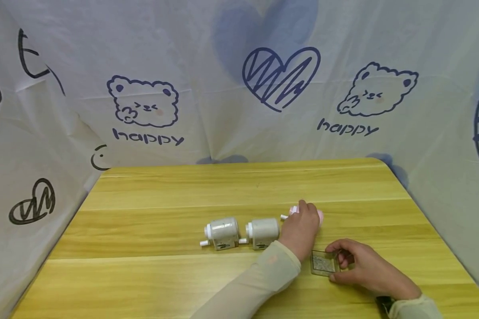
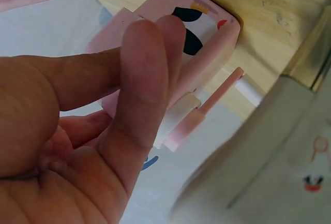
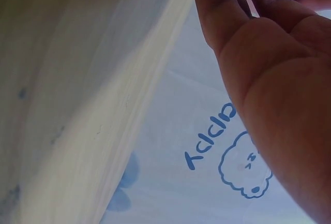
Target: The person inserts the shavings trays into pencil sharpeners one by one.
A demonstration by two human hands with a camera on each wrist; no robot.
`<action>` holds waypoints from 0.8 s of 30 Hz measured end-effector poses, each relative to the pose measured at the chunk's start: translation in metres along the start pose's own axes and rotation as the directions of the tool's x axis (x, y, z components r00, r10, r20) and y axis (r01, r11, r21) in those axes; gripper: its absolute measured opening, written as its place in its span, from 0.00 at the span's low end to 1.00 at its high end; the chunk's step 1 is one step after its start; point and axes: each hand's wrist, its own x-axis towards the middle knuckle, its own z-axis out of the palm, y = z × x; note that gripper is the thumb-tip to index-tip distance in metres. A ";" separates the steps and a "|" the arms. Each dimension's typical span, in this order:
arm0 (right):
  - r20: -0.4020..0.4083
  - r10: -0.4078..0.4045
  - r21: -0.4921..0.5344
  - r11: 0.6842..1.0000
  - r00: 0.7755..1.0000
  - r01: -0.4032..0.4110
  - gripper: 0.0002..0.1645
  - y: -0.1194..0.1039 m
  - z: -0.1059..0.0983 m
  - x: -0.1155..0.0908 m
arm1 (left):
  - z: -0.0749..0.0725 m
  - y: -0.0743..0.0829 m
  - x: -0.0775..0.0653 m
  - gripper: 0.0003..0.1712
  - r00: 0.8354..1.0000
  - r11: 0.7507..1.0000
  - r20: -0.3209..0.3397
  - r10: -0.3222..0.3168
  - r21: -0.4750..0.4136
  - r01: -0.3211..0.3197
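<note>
In the head view my left hand (image 1: 301,228) reaches across and grips a pink hand-crank pencil sharpener (image 1: 320,217), covering most of its body. The left wrist view shows a black-and-white printed figure on this pink sharpener (image 2: 212,43), with its crank sticking out; the left thumb and fingers (image 2: 142,74) overlap its side. Nearer the front, my right hand (image 1: 363,266) holds a small see-through shavings drawer (image 1: 324,263) between thumb and fingers, with grey shavings inside. In the right wrist view the right hand (image 3: 279,69) shows at the upper right, the drawer hidden.
Two grey crank sharpeners stand left of my left hand: a middle one (image 1: 265,232) and a left one (image 1: 225,232), cranks pointing left. They share the wooden table (image 1: 143,283). Behind it hangs a white cloth (image 1: 207,88) with bear and heart drawings.
</note>
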 end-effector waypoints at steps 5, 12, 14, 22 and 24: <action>-0.002 0.001 -0.002 1.000 1.000 -0.001 0.33 0.000 0.000 0.000 | 0.001 0.000 0.001 0.09 0.999 0.999 0.039 -0.001 -0.035 0.003; -0.015 0.014 -0.016 1.000 1.000 -0.014 0.34 -0.001 0.001 0.002 | 0.002 -0.002 0.000 0.08 1.000 1.000 0.019 0.013 -0.021 -0.012; -0.011 0.019 -0.014 1.000 1.000 -0.020 0.34 0.000 0.001 0.002 | 0.001 -0.002 -0.001 0.08 0.999 0.999 0.028 0.015 -0.046 -0.014; 0.000 0.003 0.013 1.000 1.000 -0.003 0.33 0.002 0.001 0.001 | -0.027 -0.008 -0.003 0.17 0.997 0.974 0.067 0.043 -0.223 -0.027; 0.005 0.002 0.026 1.000 1.000 -0.002 0.33 0.001 0.001 0.000 | -0.042 -0.013 -0.008 0.20 0.998 0.966 0.048 0.041 -0.256 -0.028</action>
